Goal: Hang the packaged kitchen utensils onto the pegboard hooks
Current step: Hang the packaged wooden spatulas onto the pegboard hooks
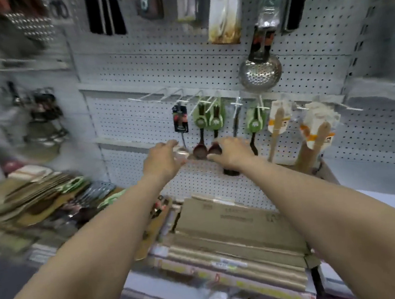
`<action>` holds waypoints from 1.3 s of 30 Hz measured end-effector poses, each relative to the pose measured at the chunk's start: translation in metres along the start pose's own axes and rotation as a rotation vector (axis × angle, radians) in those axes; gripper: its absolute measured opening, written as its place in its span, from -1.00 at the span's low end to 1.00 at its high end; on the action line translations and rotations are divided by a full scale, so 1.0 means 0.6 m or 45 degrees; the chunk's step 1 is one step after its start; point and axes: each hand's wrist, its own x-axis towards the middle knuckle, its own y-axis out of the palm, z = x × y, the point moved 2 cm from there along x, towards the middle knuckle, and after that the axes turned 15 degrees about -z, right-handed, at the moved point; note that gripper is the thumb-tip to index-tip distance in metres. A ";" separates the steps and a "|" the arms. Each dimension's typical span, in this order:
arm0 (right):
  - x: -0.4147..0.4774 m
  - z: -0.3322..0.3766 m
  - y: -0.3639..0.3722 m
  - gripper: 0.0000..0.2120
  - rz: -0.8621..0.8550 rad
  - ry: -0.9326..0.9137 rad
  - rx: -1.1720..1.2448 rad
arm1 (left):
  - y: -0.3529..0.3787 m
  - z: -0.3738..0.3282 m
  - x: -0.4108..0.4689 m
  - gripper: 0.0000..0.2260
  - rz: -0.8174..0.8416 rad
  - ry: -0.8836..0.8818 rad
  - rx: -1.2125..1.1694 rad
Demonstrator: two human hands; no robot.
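Packaged utensils point(216, 119): 3 green-carded, hung on pegboard point(134, 66) hooks; left hand point(162, 161), right hand point(231, 153) at spoon bowls; grasp of either indiscernible.

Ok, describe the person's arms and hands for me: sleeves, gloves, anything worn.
The left forearm and right forearm are bare to the picture's lower edge; no sleeve shows. The left hand and right hand wear no gloves. No watch or bracelet shows at either wrist; the blur hides any thin ring.
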 end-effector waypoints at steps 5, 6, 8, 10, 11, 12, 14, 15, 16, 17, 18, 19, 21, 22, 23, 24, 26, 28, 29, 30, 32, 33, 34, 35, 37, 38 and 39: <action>0.000 0.246 0.023 -0.35 -0.025 -0.171 0.207 | -0.155 0.194 -0.016 -0.44 -0.117 -0.108 0.122; 0.000 0.289 0.029 -0.34 -0.031 -0.187 0.237 | -0.181 0.227 -0.019 -0.44 -0.126 -0.133 0.149; 0.002 0.370 0.044 -0.33 -0.032 -0.216 0.286 | -0.227 0.288 -0.021 -0.44 -0.144 -0.179 0.222; 0.008 0.444 0.057 -0.35 -0.023 -0.248 0.338 | -0.263 0.343 -0.016 -0.43 -0.173 -0.228 0.259; 0.014 0.479 0.065 -0.35 -0.018 -0.277 0.356 | -0.277 0.372 -0.011 -0.44 -0.193 -0.249 0.263; 0.021 0.513 0.074 -0.36 -0.009 -0.308 0.369 | -0.289 0.400 -0.006 -0.44 -0.219 -0.260 0.268; 0.042 0.575 0.099 -0.36 0.011 -0.360 0.383 | -0.306 0.460 0.008 -0.44 -0.250 -0.279 0.293; 0.055 0.606 0.113 -0.36 0.020 -0.379 0.390 | -0.310 0.490 0.017 -0.44 -0.247 -0.296 0.304; 0.070 0.635 0.128 -0.36 0.020 -0.396 0.398 | -0.316 0.519 0.026 -0.45 -0.244 -0.315 0.311; 0.087 0.663 0.144 -0.35 0.022 -0.404 0.412 | -0.320 0.547 0.038 -0.46 -0.243 -0.336 0.321; 0.106 0.692 0.161 -0.34 0.027 -0.409 0.428 | -0.324 0.576 0.052 -0.47 -0.248 -0.352 0.341; 0.127 0.720 0.179 -0.34 0.037 -0.413 0.443 | -0.329 0.604 0.067 -0.46 -0.251 -0.368 0.359; 0.173 0.778 0.216 -0.33 0.063 -0.432 0.468 | -0.338 0.664 0.104 -0.47 -0.259 -0.395 0.382; 0.198 0.806 0.235 -0.33 0.078 -0.438 0.479 | -0.342 0.694 0.125 -0.49 -0.255 -0.405 0.381; 0.223 0.834 0.254 -0.32 0.091 -0.439 0.489 | -0.346 0.725 0.147 -0.50 -0.247 -0.417 0.374; 0.249 0.862 0.270 -0.32 0.103 -0.436 0.495 | -0.351 0.756 0.172 -0.50 -0.241 -0.428 0.367; 0.298 0.914 0.299 -0.32 0.133 -0.442 0.493 | -0.360 0.812 0.217 -0.49 -0.232 -0.457 0.371; 0.344 0.960 0.328 -0.33 0.148 -0.455 0.470 | -0.364 0.863 0.258 -0.46 -0.221 -0.478 0.381; 0.364 0.982 0.343 -0.33 0.155 -0.457 0.462 | -0.364 0.889 0.276 -0.45 -0.217 -0.478 0.386; 0.382 1.004 0.359 -0.33 0.169 -0.456 0.456 | -0.363 0.916 0.292 -0.44 -0.211 -0.476 0.386; 0.412 1.041 0.391 -0.35 0.189 -0.448 0.428 | -0.355 0.969 0.318 -0.46 -0.199 -0.479 0.375; 0.428 1.060 0.409 -0.36 0.196 -0.438 0.407 | -0.350 1.001 0.333 -0.46 -0.192 -0.482 0.367; 0.442 1.078 0.429 -0.36 0.210 -0.422 0.394 | -0.345 1.034 0.349 -0.46 -0.185 -0.482 0.354; 0.455 1.096 0.452 -0.37 0.224 -0.405 0.392 | -0.338 1.068 0.365 -0.47 -0.178 -0.483 0.340; 0.476 1.131 0.500 -0.38 0.249 -0.376 0.385 | -0.320 1.138 0.394 -0.48 -0.155 -0.484 0.307; 0.485 1.149 0.527 -0.39 0.263 -0.352 0.376 | -0.311 1.174 0.408 -0.48 -0.135 -0.478 0.290; 0.493 1.167 0.555 -0.39 0.282 -0.320 0.367 | -0.303 1.212 0.421 -0.48 -0.108 -0.469 0.275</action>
